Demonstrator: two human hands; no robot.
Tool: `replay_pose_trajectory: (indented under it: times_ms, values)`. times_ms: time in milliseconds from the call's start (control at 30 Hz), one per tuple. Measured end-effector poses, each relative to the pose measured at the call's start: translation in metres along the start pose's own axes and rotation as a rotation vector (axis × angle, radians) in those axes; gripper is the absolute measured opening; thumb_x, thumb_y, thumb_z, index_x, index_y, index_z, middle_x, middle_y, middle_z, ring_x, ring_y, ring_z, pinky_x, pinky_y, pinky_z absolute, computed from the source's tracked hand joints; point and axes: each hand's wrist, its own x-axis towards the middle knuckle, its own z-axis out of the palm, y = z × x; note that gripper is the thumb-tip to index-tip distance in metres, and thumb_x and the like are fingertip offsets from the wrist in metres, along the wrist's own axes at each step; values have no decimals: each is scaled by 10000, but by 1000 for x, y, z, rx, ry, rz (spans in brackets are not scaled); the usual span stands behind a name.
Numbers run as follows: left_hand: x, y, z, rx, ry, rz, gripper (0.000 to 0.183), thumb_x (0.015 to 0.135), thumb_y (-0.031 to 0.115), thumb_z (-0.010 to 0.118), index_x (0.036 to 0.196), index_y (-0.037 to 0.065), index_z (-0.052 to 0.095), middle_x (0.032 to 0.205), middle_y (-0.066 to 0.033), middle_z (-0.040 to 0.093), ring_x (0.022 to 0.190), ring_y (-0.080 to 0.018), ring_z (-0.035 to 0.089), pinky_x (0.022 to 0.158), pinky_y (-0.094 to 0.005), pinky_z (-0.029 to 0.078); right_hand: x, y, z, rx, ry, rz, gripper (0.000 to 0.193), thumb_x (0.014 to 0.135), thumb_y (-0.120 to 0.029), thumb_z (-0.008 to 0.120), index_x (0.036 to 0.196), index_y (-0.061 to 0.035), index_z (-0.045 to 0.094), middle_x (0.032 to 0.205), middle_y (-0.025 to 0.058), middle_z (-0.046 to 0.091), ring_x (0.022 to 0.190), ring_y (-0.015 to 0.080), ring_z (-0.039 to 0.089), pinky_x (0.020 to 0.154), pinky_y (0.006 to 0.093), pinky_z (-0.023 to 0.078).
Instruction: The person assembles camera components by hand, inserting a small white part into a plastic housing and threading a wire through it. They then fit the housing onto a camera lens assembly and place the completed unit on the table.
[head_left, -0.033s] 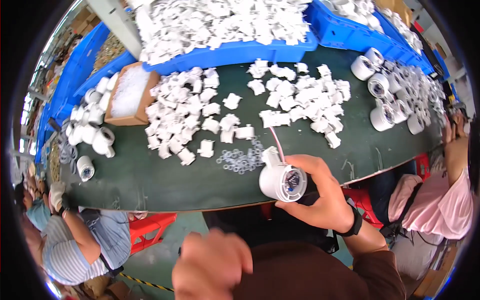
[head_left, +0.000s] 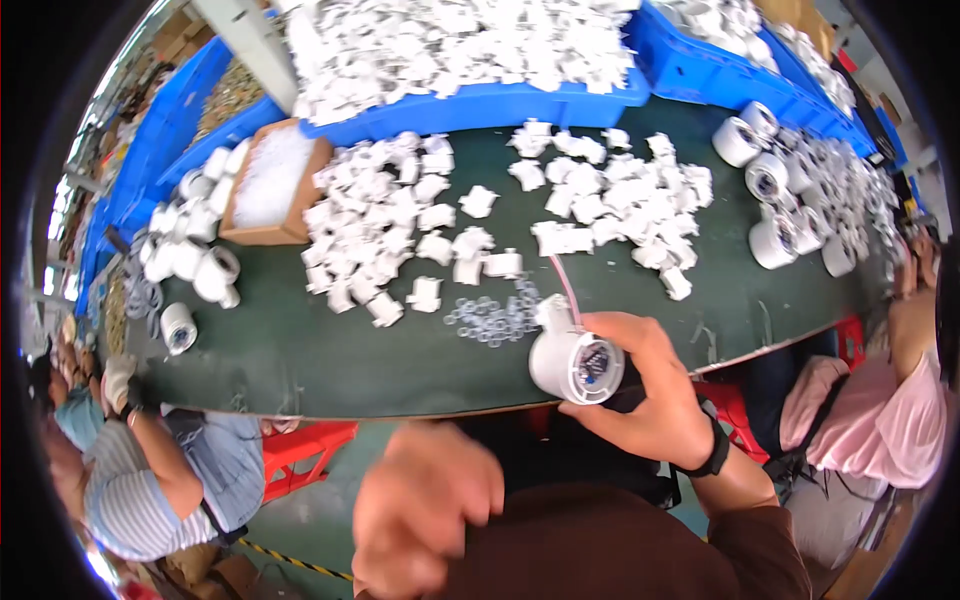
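Note:
My right hand (head_left: pixel 655 400) grips a white round plastic housing (head_left: pixel 560 362) between thumb and fingers, just above the table's near edge. The housing's open end faces right and shows a small dark circuit board (head_left: pixel 594 362) with a bit of blue inside. A pinkish-white wire (head_left: pixel 566 287) runs up from the housing toward the white parts behind it. Lower and to the left, my left hand (head_left: pixel 425 510) hovers in front of my body, apart from the housing. Motion smears its curled fingers, so I cannot tell whether they hold anything. Small clear rings (head_left: pixel 490 322) lie beside the housing.
Loose white plastic parts (head_left: pixel 375 215) cover the green table (head_left: pixel 300 365) in two heaps. Behind stands a blue bin (head_left: pixel 480 105) full of them. A cardboard box (head_left: pixel 265 235) and white housings (head_left: pixel 185 255) are left, more housings (head_left: pixel 775 240) right. Co-workers sit on both sides.
My left hand has risen a little toward the table edge. The whole view has shifted slightly; the right hand keeps its hold on the housing.

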Motion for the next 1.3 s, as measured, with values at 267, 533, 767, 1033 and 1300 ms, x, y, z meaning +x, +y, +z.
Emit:
replay_pose_trajectory:
  times_ms: [267,533,767,1033,1300]
  values:
    - [10,-29,-49,-445,388,-204,213,849,254,554,974,112,456,986,-48,457,841,-198,451,723,-348,396,0,-7,4,-243,10,41,682,690,-32,843,1317,-27,575,1229,170,597,1073,378,544,935,444,459]
    - [11,-32,-60,-482,379,-180,177,864,249,517,935,111,430,965,-47,460,813,-198,443,720,-342,388,-3,-4,8,-259,2,86,746,715,-42,822,1400,-14,527,1263,163,580,1177,358,527,1038,444,421]
    - [12,-39,-60,-511,353,-183,175,921,284,500,933,119,443,967,-43,473,812,-191,446,717,-338,393,4,-24,5,-382,57,75,673,762,-31,808,1383,-14,549,1284,161,561,1168,331,525,1008,403,435]
    - [14,-51,-51,-448,302,-220,176,1046,268,482,980,105,479,952,-26,458,778,-141,429,688,-277,369,21,-51,36,459,-74,20,232,886,100,670,1091,-8,673,1061,106,612,834,138,596,732,251,493]
    - [6,-44,-32,-298,463,-458,284,1083,365,461,1061,97,553,1032,-30,626,785,-54,505,599,-207,324,33,-38,66,562,34,44,285,917,94,648,1179,-15,679,1203,100,583,949,148,646,790,265,524]
